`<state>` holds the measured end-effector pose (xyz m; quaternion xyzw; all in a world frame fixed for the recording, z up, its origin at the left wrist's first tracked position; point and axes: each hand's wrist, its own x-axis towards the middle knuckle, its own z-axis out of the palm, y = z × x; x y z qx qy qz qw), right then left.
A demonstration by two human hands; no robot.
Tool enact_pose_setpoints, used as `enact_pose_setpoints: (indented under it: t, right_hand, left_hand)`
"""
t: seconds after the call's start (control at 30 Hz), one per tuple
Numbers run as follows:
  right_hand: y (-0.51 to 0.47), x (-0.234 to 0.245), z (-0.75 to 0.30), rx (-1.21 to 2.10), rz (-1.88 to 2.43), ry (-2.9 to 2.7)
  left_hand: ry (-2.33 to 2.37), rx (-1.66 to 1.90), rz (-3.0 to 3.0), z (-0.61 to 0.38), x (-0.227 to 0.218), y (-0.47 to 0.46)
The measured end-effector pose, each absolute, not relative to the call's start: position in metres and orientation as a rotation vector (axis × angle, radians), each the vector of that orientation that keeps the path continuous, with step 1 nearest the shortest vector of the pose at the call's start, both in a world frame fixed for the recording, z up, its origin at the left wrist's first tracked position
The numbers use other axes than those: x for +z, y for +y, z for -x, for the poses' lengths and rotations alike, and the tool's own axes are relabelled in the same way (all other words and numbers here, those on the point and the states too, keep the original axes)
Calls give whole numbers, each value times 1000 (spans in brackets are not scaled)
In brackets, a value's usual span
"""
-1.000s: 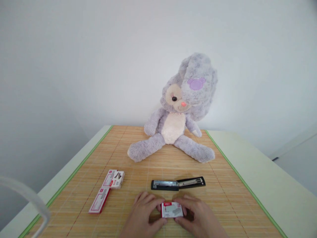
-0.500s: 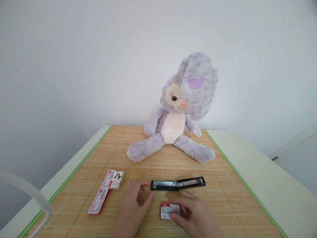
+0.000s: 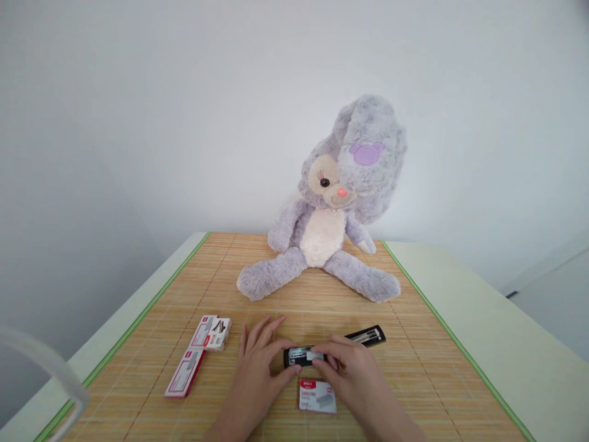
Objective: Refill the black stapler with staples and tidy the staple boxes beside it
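A black stapler lies opened flat on the bamboo mat. My left hand pinches its left end between thumb and forefinger, with the other fingers spread. My right hand is closed in a pinch on a short silver strip of staples, held over the stapler's open channel. A small red and white staple box lies on the mat just below both hands, and neither hand touches it.
Two more red and white staple boxes lie to the left. A grey plush rabbit sits at the back of the mat against the wall. The pale table extends right. A curved translucent bar crosses the lower left corner.
Both hands let go of the small staple box, which now lies on the mat. They moved up to the stapler, whose left end has shifted toward me. The right hand now pinches a silver strip.
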<state>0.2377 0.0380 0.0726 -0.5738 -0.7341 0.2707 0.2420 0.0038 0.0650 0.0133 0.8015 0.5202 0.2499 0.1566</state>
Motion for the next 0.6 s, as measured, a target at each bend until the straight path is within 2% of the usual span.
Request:
enact_pose_setpoints:
  t: [0.6]
  right_hand:
    - [46,83,-232,696,1645,-2169]
  left_hand:
    - [1482,626,-2251,-7,19,58]
